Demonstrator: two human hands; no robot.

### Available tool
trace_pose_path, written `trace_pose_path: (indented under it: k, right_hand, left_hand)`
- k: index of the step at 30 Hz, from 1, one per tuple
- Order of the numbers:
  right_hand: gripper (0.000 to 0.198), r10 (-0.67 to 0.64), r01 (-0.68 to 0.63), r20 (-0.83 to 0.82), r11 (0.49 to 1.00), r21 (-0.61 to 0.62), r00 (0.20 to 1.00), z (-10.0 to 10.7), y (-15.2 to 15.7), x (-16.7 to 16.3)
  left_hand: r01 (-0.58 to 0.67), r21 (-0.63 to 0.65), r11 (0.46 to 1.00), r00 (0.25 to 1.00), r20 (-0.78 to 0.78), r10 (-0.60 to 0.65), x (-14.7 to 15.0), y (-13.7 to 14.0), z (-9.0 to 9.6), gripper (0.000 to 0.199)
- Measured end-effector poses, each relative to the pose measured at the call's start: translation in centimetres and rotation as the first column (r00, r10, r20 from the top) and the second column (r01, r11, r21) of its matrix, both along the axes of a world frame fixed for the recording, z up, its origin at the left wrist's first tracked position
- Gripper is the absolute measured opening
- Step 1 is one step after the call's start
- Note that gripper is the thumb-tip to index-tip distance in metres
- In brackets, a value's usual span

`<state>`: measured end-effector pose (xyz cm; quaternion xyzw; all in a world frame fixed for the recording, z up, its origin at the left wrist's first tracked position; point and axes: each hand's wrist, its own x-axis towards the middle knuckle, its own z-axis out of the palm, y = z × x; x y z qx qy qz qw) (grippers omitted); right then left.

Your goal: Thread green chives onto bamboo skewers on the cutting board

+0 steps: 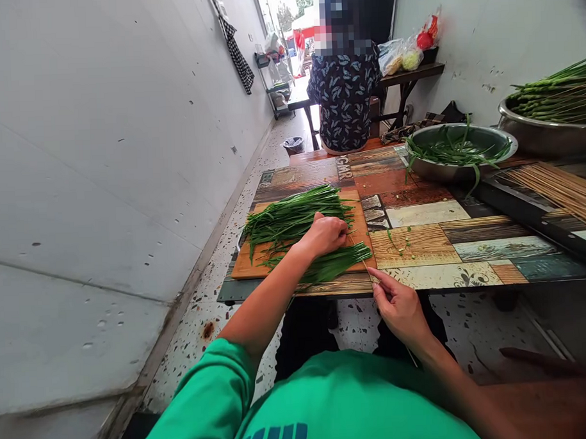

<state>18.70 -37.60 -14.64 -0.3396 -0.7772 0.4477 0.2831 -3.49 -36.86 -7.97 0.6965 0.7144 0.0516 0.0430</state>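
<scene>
Passage: tabletop (pixel 427 215) right of cutting board (pixel 249 264) — low scraps (pixel 408 244) | Blocking: greens (pixel 293 214) left, bowl (pixel 445 173) and sticks (pixel 558 188) right

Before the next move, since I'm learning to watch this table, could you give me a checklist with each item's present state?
1. Thin stick held in the right hand: ok.
2. Stick passing through the nearer bunch of greens: cannot tell.
3. Left hand firmly gripping something: cannot tell, fingertips obscured.
4. Cutting board lying on the tabletop: ok.
5. Black-handled tool apart from both hands: ok.
6. Tabletop free of scraps: not ok, green bits lie right of the board.
</scene>
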Motion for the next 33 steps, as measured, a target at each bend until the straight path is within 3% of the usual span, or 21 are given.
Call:
trace_pose_path:
  k: [12, 15, 17, 19, 26, 33]
  right_hand:
    - [0.043, -0.009, 0.009, 0.006, 1.0, 0.01, 1.0, 0.3, -0.1, -0.7]
    - [0.044, -0.008, 0.008, 0.009, 1.0, 0.011, 1.0, 0.4, -0.1, -0.7]
    - [0.044, -0.009, 0.008, 0.01, 1.0, 0.013, 1.0, 0.3, -0.1, -0.7]
    - [0.044, -0.01, 0.01, 0.013, 1.0, 0.018, 1.0, 0.2, -0.1, -0.6]
    - [0.043, -0.011, 0.011, 0.003, 1.0, 0.022, 1.0, 0.0, -0.1, -0.7]
    - [0.043, -0.008, 0.008, -0.019, 1.0, 0.016, 1.0, -0.4, -0.1, -0.7]
  left_hand:
    - [0.15, -0.088, 0.985, 0.988, 0.04, -0.147, 0.1, -1.2, 1.0, 0.027]
    - [-0.021, -0.035, 0.999, 1.0, 0.022, 0.021, -0.5, -1.3, 1.3, 0.027]
    - [-0.159, 0.032, 0.987, 0.987, -0.019, 0.159, -1.0, -1.1, 1.3, 0.024]
    - [-0.221, 0.049, 0.974, 0.973, -0.065, 0.224, -1.4, -0.7, 1.0, 0.02]
    - [-0.202, 0.033, 0.979, 0.955, -0.214, 0.204, -1.0, -0.5, 0.3, 0.016]
    - [-0.234, 0.065, 0.97, 0.964, -0.114, 0.24, -1.3, -0.5, 0.1, 0.019]
